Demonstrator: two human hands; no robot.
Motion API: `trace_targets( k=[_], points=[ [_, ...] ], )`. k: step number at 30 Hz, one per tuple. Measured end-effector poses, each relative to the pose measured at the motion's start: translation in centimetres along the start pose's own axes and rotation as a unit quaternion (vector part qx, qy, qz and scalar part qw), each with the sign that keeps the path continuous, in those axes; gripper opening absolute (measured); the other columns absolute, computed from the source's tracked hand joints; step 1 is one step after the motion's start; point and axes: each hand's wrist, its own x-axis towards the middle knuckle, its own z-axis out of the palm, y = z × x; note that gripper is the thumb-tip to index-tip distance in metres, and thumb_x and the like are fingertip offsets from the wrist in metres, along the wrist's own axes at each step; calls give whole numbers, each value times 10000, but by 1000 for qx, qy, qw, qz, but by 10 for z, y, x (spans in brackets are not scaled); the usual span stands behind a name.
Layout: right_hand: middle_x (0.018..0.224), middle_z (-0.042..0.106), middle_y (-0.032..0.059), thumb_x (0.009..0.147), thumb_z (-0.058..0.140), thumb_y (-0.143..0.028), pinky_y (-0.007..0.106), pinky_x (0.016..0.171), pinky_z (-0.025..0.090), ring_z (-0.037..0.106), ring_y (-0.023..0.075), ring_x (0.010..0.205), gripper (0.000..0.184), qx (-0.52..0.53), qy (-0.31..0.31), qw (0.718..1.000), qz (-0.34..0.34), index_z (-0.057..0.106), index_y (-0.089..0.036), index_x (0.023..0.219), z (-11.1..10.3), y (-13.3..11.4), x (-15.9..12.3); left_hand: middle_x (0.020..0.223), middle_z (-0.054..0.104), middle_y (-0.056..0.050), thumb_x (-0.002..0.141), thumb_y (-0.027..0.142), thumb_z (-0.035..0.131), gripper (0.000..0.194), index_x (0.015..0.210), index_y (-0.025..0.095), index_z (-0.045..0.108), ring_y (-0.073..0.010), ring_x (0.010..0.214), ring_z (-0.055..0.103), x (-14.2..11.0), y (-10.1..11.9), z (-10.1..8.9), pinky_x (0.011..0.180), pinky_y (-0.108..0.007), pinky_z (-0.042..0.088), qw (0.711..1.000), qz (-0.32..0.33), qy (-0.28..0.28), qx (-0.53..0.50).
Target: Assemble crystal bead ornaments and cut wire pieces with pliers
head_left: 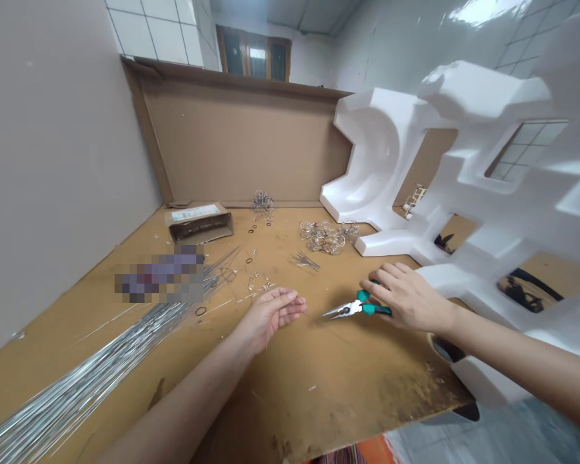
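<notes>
My right hand (pixel 403 296) is wrapped round the green and black handles of a pair of needle-nose pliers (pixel 350 309). The pliers' jaws point left, toward my left hand. My left hand (pixel 278 312) is closed in a pinch, palm partly up, just left of the jaw tips. A faint thin wire (pixel 310 315) seems to stick out from its fingertips; most of it is hidden or too fine to follow. Beyond the hands lies a small bunch of short wire pieces (pixel 305 260). A heap of bent wire shapes (pixel 325 237) sits farther back.
A long bundle of straight silvery wires (pixel 111 361) runs along the table's left side. Behind it are a small open cardboard box (pixel 200 225) and a wire tangle (pixel 261 201). White foam packaging (pixel 381 148) stands at the right; a cardboard panel (pixel 241 142) closes the back.
</notes>
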Motion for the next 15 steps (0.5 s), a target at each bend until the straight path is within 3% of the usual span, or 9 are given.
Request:
trace_targets(
  k=[5,15],
  points=[
    [836,573,93,859,412,-233,314,643,279,440,184,722,212,-37,33,998,-49,551,-176,1009,-11,-3,7,779,696,-74,722,163,648,97,770,118,577,-134,695,668,-1,0,1,617,-187,532,1000,-6,-3,-9],
    [833,586,82,868,394,-206,311,617,276,448,176,709,213,-46,51,996,-64,550,-191,1012,-14,-5,8,783,698,-75,715,154,656,117,785,122,568,-139,709,670,-1,-2,0,624,-189,529,1000,-17,-1,-15]
  ],
)
